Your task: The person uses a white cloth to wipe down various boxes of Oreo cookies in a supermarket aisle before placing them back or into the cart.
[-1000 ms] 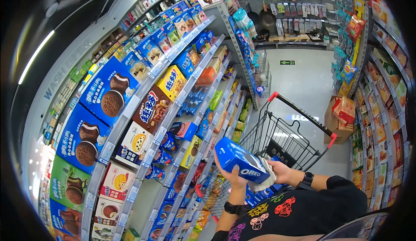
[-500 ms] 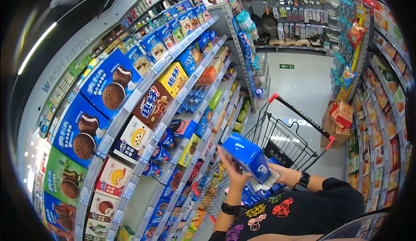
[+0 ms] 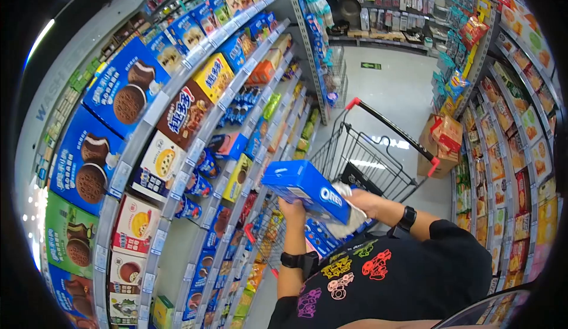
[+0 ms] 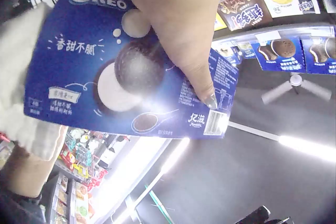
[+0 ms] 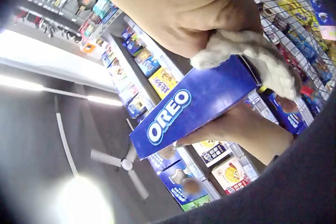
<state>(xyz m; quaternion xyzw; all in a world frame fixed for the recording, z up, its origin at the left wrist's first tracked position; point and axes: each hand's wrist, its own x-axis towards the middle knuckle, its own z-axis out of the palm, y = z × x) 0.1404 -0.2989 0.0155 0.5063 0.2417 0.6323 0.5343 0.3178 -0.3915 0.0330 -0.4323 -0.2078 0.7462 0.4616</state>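
A blue OREO box [image 3: 307, 188] is held tilted in front of the body, above the shopping cart [image 3: 378, 157]. The left hand [image 3: 291, 208] grips its lower left part; in the left wrist view that hand's thumb [image 4: 197, 77] lies across the printed face near the barcode. At the box's other end the right hand [image 3: 362, 203] holds a white cloth [image 3: 349, 218] against it. The right wrist view shows the cloth [image 5: 252, 56] bunched under the right hand [image 5: 215, 19] at the end of the box [image 5: 194, 103]; most right fingers are hidden.
Shelves of boxed biscuits [image 3: 189, 113] rise on the left, and packaged-snack shelves [image 3: 520, 169] on the right. A cardboard box [image 3: 436, 151] with red packs stands beyond the cart. Pans [image 3: 349, 10] hang at the back.
The box has turned, showing more of its long side, and the left hand now lies beneath its near edge. The view has shifted, so cart and shelves sit farther left and higher.
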